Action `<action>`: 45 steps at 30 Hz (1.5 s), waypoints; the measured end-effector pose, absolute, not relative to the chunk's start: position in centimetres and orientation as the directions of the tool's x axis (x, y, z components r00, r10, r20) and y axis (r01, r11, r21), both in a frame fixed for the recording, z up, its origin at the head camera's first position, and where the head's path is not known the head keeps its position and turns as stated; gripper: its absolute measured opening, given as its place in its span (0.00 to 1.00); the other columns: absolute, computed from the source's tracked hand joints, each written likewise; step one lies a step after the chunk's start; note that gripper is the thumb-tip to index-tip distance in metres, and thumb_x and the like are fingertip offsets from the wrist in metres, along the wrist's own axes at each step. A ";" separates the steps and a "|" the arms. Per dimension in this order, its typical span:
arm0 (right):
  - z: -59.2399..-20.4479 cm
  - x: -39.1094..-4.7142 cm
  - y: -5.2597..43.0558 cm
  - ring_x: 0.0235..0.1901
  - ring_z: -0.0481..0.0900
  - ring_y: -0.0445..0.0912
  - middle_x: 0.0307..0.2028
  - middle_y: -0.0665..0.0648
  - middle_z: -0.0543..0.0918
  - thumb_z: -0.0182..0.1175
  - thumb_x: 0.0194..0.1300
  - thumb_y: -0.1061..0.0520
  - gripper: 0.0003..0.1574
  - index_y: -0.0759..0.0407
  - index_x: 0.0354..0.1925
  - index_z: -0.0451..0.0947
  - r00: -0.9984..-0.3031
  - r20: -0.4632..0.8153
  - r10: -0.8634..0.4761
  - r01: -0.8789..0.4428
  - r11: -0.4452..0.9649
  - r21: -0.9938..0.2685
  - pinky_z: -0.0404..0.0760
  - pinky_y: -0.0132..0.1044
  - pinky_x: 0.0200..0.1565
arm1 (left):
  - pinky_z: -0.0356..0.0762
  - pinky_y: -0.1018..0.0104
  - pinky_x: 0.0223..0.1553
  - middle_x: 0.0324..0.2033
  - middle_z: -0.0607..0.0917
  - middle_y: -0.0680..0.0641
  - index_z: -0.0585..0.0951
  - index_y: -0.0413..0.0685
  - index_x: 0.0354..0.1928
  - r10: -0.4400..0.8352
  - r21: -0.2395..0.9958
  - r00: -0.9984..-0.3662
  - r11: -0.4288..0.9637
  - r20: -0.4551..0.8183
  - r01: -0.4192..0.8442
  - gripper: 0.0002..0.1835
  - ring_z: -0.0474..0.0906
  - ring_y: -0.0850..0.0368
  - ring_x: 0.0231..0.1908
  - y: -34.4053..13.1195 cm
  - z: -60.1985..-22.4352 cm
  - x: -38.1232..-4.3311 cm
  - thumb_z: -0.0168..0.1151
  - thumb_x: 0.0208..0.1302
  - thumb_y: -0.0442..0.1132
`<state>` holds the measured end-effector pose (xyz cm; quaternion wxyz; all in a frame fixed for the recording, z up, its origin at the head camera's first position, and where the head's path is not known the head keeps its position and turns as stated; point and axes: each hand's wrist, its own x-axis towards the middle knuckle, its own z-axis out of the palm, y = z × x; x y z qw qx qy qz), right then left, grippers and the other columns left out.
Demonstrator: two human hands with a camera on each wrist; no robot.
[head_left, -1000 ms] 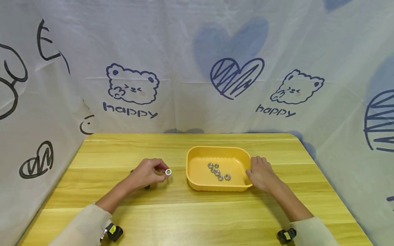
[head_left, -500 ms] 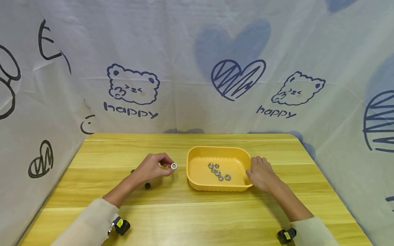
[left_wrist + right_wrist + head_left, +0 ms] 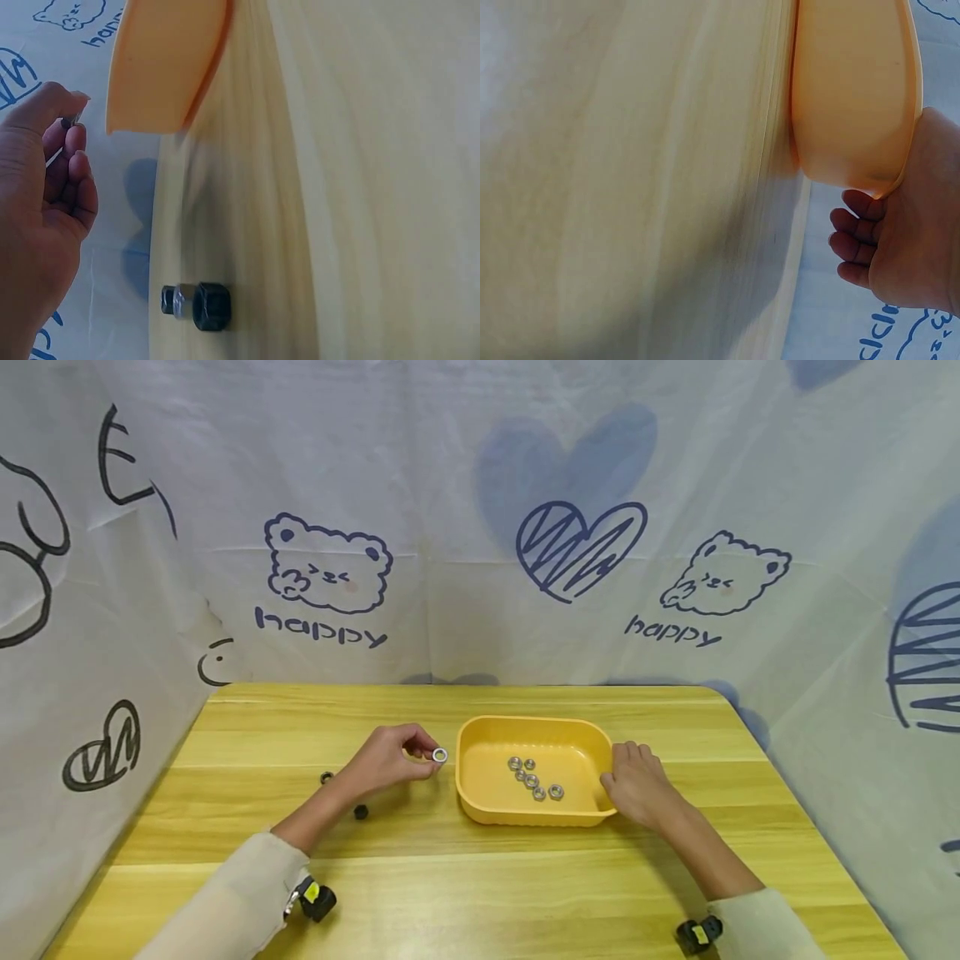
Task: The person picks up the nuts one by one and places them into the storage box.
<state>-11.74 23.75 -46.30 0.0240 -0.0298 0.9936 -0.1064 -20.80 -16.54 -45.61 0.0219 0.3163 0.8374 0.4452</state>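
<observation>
In the head view my left hand (image 3: 388, 762) pinches a silver hex nut (image 3: 441, 761) between thumb and fingertips. It is just left of the yellow plastic bin (image 3: 480, 789), raised above the table. The left wrist view shows only a sliver of that nut (image 3: 76, 119) at the fingertips. My right hand (image 3: 639, 783) grips the bin's right end, thumb inside the rim and fingers outside. In the right wrist view the curled fingers (image 3: 859, 232) show beside the bin's corner (image 3: 855, 161). Several silver nuts (image 3: 531, 782) lie on the bin's floor.
A black nut (image 3: 362, 812) lies on the wooden table (image 3: 465, 893), below the left forearm. Another dark nut (image 3: 326, 777) sits farther left. The left wrist view shows a black nut (image 3: 214, 306) with a silver nut (image 3: 182, 301) beyond it. A printed cloth (image 3: 450, 610) hangs behind.
My left hand has moved right and away from me with the pinched nut, nearing the bin's left rim. The dark nuts on the table have come into view. My right hand stays put.
</observation>
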 end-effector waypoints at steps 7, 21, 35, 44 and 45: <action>-46.2 -11.7 23.8 0.44 0.64 0.58 0.45 0.67 0.72 0.45 0.77 0.54 0.24 0.75 0.56 0.67 -0.997 -0.036 -0.064 -0.056 0.976 -0.210 0.66 0.53 0.48 | 0.77 0.73 0.36 0.33 0.89 0.50 0.87 0.46 0.38 0.563 0.770 -0.785 0.371 0.258 0.519 0.10 0.79 0.61 0.34 -15.3 -45.2 -21.0 0.78 0.55 0.37; -46.1 -11.8 23.8 0.43 0.64 0.57 0.43 0.65 0.71 0.45 0.77 0.54 0.22 0.74 0.54 0.67 -0.997 -0.030 -0.071 -0.063 0.977 -0.204 0.66 0.52 0.47 | 0.78 0.74 0.36 0.33 0.90 0.48 0.88 0.45 0.38 0.567 0.780 -0.779 0.347 0.268 0.521 0.10 0.79 0.61 0.33 -12.9 -44.7 -21.6 0.78 0.54 0.36; -46.2 -11.8 23.8 0.43 0.64 0.57 0.42 0.65 0.71 0.45 0.76 0.54 0.24 0.75 0.55 0.67 -0.997 -0.037 -0.069 -0.060 0.974 -0.219 0.66 0.53 0.48 | 0.77 0.75 0.35 0.33 0.89 0.46 0.87 0.43 0.38 0.598 0.791 -0.766 0.341 0.234 0.508 0.10 0.78 0.62 0.32 -10.5 -44.2 -21.9 0.76 0.54 0.36; -46.4 -11.7 23.9 0.41 0.63 0.56 0.40 0.64 0.71 0.46 0.76 0.54 0.21 0.74 0.52 0.68 -0.997 -0.011 -0.081 -0.077 0.975 -0.209 0.66 0.51 0.46 | 0.78 0.74 0.36 0.35 0.90 0.47 0.87 0.43 0.39 0.628 0.777 -0.749 0.357 0.211 0.519 0.10 0.79 0.63 0.33 -9.2 -44.4 -22.0 0.75 0.56 0.38; -46.3 -11.7 23.9 0.41 0.64 0.56 0.40 0.64 0.71 0.46 0.76 0.54 0.21 0.74 0.52 0.68 -0.997 -0.009 -0.081 -0.078 0.975 -0.209 0.66 0.51 0.46 | 0.78 0.74 0.36 0.35 0.90 0.46 0.87 0.43 0.40 0.632 0.774 -0.745 0.357 0.211 0.523 0.10 0.79 0.63 0.33 -9.1 -44.4 -22.0 0.75 0.57 0.38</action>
